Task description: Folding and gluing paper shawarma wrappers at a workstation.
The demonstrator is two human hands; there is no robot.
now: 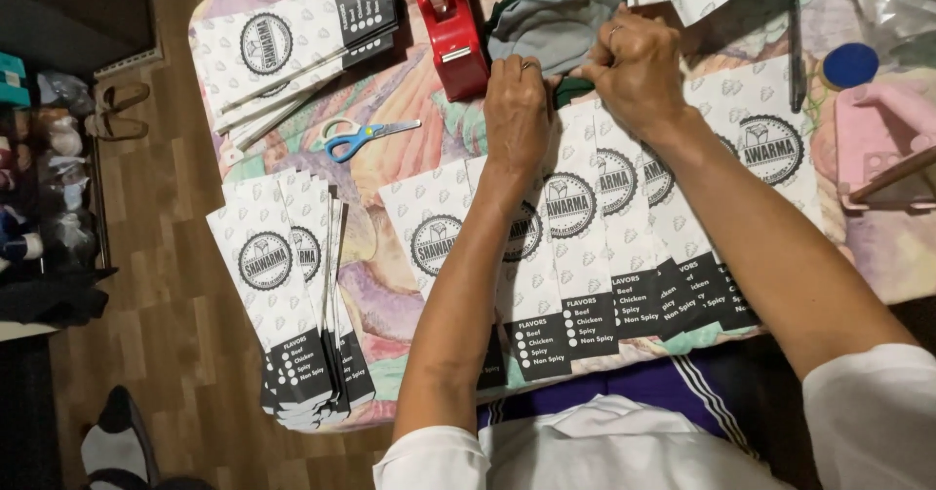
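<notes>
Left hand: the left hand (517, 110) lay knuckles-up at the far end of the fanned row of paper sleeves (575, 246), fingers curled down and pressing on the paper; whether they pinched a sheet, I could not tell.
Right hand: the right hand (639, 66) sat just beside the left, fingers bunched tight, fingertips closed on the top edge of the sleeves where they met the cloth; a ring showed on one finger.
Paper sleeves: white with a round dark emblem and a black panel at the near end, overlapped like cards, running from under both sets of fingers back toward the person's body.
Cloth: a grey and green folded cloth (556, 22) lay right beyond the fingertips, touching them.
Tape dispenser: a red tape dispenser (448, 27) stood just outward of the left fingers, close beside the cloth.
Scissors: blue-handled scissors (356, 137) lay farther outward of the left hand, well apart from it.
Stacks: a second pile of sleeves (292, 305) sat well off to the left hand's outer side, another stack (292, 41) beyond the scissors.
Table: the flowered tablecloth (390, 285) showed between the piles.
Pen: a dark pen (795, 46) lay outward of the right fingers, apart.
</notes>
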